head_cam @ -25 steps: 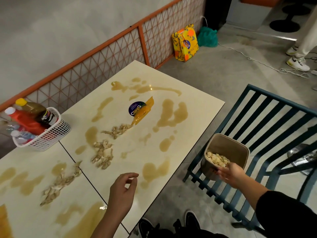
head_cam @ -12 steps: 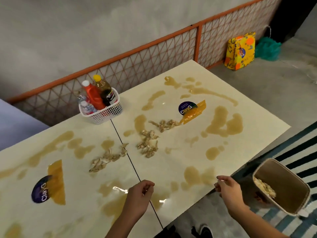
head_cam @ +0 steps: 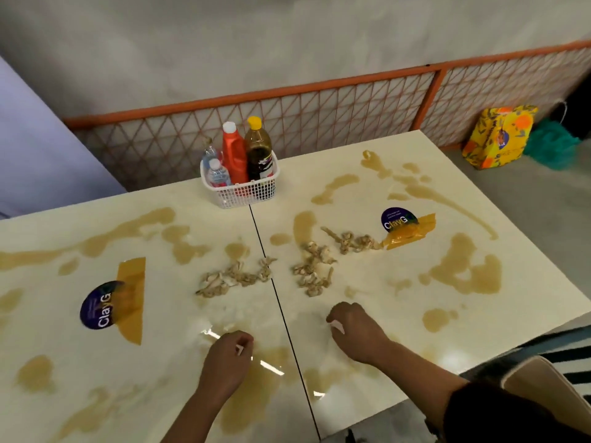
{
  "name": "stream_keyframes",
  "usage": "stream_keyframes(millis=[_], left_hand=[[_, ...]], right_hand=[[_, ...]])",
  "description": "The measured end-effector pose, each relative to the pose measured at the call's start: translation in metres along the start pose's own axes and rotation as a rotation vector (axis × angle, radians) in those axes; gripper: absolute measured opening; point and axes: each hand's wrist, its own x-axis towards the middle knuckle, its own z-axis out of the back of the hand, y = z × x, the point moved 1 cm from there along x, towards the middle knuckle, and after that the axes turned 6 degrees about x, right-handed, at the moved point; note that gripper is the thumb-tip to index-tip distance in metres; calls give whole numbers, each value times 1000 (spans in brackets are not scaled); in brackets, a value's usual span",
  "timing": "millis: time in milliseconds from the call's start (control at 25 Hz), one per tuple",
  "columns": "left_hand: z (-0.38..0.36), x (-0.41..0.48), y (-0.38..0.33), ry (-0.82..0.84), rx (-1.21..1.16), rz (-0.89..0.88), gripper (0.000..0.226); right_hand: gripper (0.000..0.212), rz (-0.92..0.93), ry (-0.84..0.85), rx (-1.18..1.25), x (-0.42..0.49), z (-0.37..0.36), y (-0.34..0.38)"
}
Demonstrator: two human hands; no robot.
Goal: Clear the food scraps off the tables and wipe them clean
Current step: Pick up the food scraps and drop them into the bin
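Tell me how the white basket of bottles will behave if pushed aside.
The white basket probably feels heavy: it holds several bottles. The tall bottles rise above its rim, so a high push might tip it. Its mesh walls likely flex.

Casual eatery, two cream desks (head_cam: 367, 193) pushed together, condiment basket (head_cam: 243, 190) of sauce bottles, branded stickers (head_cam: 396, 219), orange lattice partition (head_cam: 319, 123)

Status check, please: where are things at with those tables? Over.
Left hand and right hand curled, nothing held. Food scraps lie mid-table, spills unwiped. Bottle basket at far edge, not blocking.
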Motion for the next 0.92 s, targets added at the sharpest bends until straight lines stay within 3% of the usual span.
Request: stream_keyframes(millis=[200, 360, 520, 800, 920], left_hand=[[17, 10, 40, -100, 107, 15, 16], [28, 12, 67, -137, 70, 21, 14], [36, 24, 84, -145, 141, -9, 10], [51, 93, 67, -196, 456, -160, 33], [53, 118, 61, -197, 588, -175, 28]], right_hand=[[55, -160, 181, -159, 61, 0, 25], [56, -265, 205, -225, 80, -14, 34], [43, -289, 137, -247, 84, -26, 39], [10, -255, 47, -178, 48, -56, 33], [12, -248, -15, -113, 34, -61, 39]])
